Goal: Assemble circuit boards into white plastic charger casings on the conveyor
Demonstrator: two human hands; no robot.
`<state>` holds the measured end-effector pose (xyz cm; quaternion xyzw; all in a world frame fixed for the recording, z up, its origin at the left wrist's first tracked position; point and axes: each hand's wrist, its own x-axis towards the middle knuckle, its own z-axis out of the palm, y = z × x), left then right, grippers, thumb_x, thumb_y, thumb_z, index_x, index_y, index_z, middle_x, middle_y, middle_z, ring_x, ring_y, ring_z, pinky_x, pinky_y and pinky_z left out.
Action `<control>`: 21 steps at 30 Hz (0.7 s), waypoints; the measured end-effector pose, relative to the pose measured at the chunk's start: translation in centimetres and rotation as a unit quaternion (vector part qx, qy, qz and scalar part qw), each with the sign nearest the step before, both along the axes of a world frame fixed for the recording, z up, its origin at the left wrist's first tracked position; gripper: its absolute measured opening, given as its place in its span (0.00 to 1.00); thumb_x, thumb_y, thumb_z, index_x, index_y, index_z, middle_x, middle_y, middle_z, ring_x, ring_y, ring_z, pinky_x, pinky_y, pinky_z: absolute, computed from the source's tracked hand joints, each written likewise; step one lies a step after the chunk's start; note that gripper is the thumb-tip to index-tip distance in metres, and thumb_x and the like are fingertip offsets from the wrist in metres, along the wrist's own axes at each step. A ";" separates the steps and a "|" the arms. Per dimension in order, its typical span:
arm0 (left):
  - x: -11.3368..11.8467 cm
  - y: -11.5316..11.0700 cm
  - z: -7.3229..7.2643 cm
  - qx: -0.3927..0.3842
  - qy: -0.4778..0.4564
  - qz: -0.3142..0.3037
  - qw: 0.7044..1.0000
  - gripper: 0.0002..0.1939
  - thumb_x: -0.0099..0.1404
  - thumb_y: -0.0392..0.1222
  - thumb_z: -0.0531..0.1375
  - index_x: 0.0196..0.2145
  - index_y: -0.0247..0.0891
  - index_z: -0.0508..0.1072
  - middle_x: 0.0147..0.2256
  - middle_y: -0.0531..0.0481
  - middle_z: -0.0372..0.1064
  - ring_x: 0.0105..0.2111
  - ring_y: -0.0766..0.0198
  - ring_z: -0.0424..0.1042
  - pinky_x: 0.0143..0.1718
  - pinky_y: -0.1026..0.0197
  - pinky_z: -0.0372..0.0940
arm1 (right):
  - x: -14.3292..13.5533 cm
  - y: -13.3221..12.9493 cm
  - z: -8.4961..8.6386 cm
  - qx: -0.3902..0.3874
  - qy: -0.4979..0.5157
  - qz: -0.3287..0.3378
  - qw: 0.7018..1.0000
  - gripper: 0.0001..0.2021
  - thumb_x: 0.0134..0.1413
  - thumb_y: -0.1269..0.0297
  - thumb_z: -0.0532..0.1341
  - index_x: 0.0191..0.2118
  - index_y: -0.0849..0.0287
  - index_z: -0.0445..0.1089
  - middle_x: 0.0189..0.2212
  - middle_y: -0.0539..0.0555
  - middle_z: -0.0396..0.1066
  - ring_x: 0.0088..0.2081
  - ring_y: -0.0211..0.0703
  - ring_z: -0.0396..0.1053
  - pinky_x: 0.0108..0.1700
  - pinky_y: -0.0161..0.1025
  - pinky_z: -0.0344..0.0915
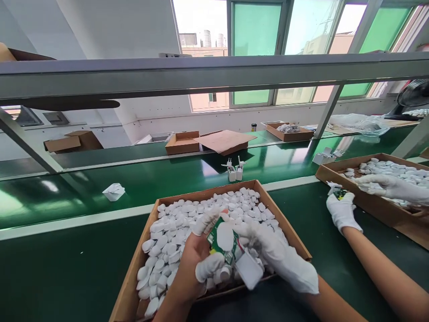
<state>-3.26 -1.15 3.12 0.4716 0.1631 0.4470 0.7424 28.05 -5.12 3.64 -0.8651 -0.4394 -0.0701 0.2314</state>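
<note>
Above a cardboard box (pixel 134 268) full of white rounded pieces (pixel 170 250), my left hand (pixel 205 250), partly covered in white, holds a green circuit board (pixel 214 235). A white oval piece (pixel 225 236) lies on the board's face. My right hand (pixel 268 246), in a white glove, has its fingers at the board's right edge; its fingertips are blurred, and I cannot make out a grip. A white square part (pixel 250 269) hangs below the board, with a red wire near it.
At the right, another person's gloved hands (pixel 341 210) work with a board beside a second box (pixel 372 205). White parts (pixel 234 171) and a crumpled white piece (pixel 114 192) are on the green belt (pixel 181 172). A metal beam (pixel 214 74) crosses above.
</note>
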 end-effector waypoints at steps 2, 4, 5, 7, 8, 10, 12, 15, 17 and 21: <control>0.1 0.6 0.2 -0.014 -0.008 0.068 0.998 0.46 0.50 0.51 0.75 0.63 0.44 0.60 0.54 0.41 0.66 0.58 0.47 0.62 0.58 0.54 0.63 | -4.2 0.7 -0.3 0.011 -0.008 0.121 0.993 0.10 0.60 0.64 0.60 0.44 0.58 0.76 0.37 0.53 0.74 0.45 0.53 0.72 0.46 0.46 0.73; 0.2 1.0 0.4 -0.060 -0.024 0.117 0.991 0.49 0.47 0.50 0.77 0.62 0.46 0.60 0.49 0.44 0.70 0.54 0.48 0.67 0.56 0.55 0.66 | -7.8 1.5 -1.1 0.013 -0.011 0.220 0.975 0.18 0.60 0.70 0.58 0.55 0.54 0.71 0.50 0.51 0.71 0.53 0.48 0.67 0.57 0.42 0.67; 0.2 1.1 0.4 -0.085 -0.032 0.129 0.987 0.51 0.44 0.49 0.78 0.62 0.46 0.60 0.47 0.45 0.72 0.52 0.49 0.69 0.55 0.56 0.67 | -8.9 1.8 -1.4 0.001 -0.005 0.267 0.964 0.24 0.59 0.74 0.57 0.61 0.56 0.66 0.56 0.52 0.65 0.58 0.48 0.63 0.62 0.42 0.62; 0.1 1.2 0.3 -0.120 -0.036 0.134 0.983 0.52 0.42 0.46 0.78 0.61 0.44 0.62 0.44 0.47 0.73 0.49 0.49 0.71 0.53 0.56 0.68 | -10.0 2.2 -1.9 -0.055 0.019 0.339 0.939 0.33 0.54 0.82 0.53 0.66 0.61 0.56 0.64 0.55 0.52 0.64 0.48 0.52 0.67 0.45 0.53; 0.1 1.2 0.2 -0.127 -0.031 0.126 0.983 0.50 0.43 0.46 0.78 0.61 0.43 0.62 0.43 0.47 0.74 0.48 0.50 0.72 0.53 0.56 0.68 | -10.1 2.3 -1.9 -0.087 0.031 0.362 0.927 0.37 0.51 0.85 0.52 0.67 0.61 0.53 0.66 0.56 0.47 0.66 0.49 0.47 0.68 0.47 0.50; 0.1 1.2 -0.2 -0.122 -0.018 0.102 0.987 0.46 0.48 0.47 0.76 0.61 0.41 0.62 0.43 0.46 0.74 0.48 0.51 0.72 0.53 0.55 0.68 | -9.9 2.4 -1.6 -0.126 0.049 0.385 0.913 0.40 0.47 0.88 0.49 0.68 0.57 0.53 0.67 0.55 0.44 0.67 0.49 0.44 0.68 0.50 0.49; 0.3 1.2 -0.5 -0.113 -0.012 0.081 0.990 0.44 0.50 0.47 0.75 0.61 0.39 0.62 0.43 0.45 0.74 0.48 0.50 0.72 0.53 0.54 0.68 | -9.8 2.4 -1.2 -0.116 0.059 0.389 0.912 0.40 0.47 0.89 0.48 0.66 0.54 0.57 0.65 0.55 0.51 0.65 0.48 0.50 0.67 0.48 0.53; 0.5 1.2 -0.5 -0.131 -0.012 0.067 0.989 0.47 0.47 0.50 0.77 0.60 0.37 0.63 0.43 0.43 0.74 0.46 0.48 0.72 0.51 0.52 0.69 | -10.0 2.5 -1.0 -0.099 0.062 0.372 0.921 0.36 0.49 0.89 0.48 0.64 0.58 0.61 0.60 0.57 0.59 0.62 0.49 0.57 0.65 0.47 0.57; 0.5 1.3 -0.5 -0.148 -0.022 0.067 0.986 0.46 0.46 0.52 0.77 0.59 0.37 0.65 0.43 0.42 0.74 0.45 0.47 0.73 0.50 0.51 0.69 | -10.0 2.6 -1.4 -0.096 0.053 0.342 0.933 0.34 0.51 0.87 0.49 0.64 0.60 0.61 0.61 0.60 0.58 0.62 0.51 0.56 0.66 0.49 0.56; 0.3 1.7 -1.1 -0.162 -0.025 0.050 0.985 0.37 0.54 0.51 0.73 0.56 0.37 0.67 0.43 0.43 0.73 0.42 0.51 0.74 0.47 0.54 0.70 | -9.3 2.6 -2.3 -0.070 0.058 0.300 0.950 0.22 0.58 0.78 0.57 0.58 0.62 0.66 0.59 0.62 0.58 0.62 0.55 0.56 0.64 0.51 0.57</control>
